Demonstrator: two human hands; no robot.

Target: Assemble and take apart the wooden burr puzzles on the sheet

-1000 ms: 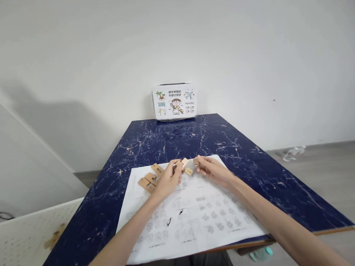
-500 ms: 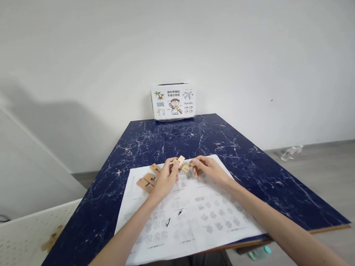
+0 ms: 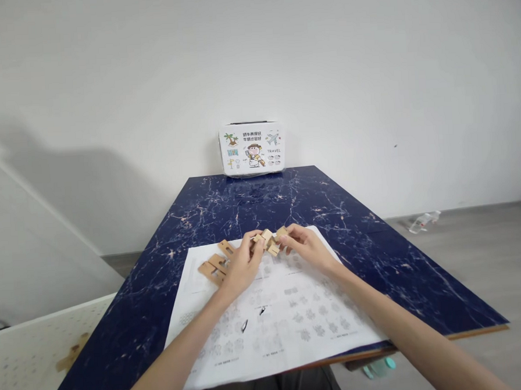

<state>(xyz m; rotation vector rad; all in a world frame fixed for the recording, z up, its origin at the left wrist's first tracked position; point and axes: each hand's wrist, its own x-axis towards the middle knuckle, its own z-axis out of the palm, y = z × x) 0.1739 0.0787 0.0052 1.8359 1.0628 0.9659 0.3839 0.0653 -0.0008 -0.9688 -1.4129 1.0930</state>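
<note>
Nearest my view, below the table edge, I see dark trousers (image 3: 292, 386) and, off to the right, a bottle with a teal cap (image 3: 380, 368). A white sheet (image 3: 244, 375) lies over the near part of the table (image 3: 244, 210), printed with rows of small diagrams, with two small dark marks (image 3: 244, 325) on it.

Farther in, both grips are narrow. My left hand (image 3: 245, 264) has thumb and fingers closed on a small cluster of wooden blocks (image 3: 267, 236), above the far part of the sheet; how many pieces it has, I can't make out. My right hand (image 3: 305, 245) pinches a single wooden block (image 3: 281, 231) between thumb and fingertips, right beside the cluster. I can't tell from here whether the two touch. The lower fingers are curled under, partly hidden.

Just left of my left hand lie flat notched wooden pieces (image 3: 207, 271), at a slant near the sheet's upper left corner.

Beyond the hands, bare blue marbled tabletop runs back to a white case (image 3: 253, 150) with cartoon travel pictures, upright by the pale wall (image 3: 345, 68).
</note>
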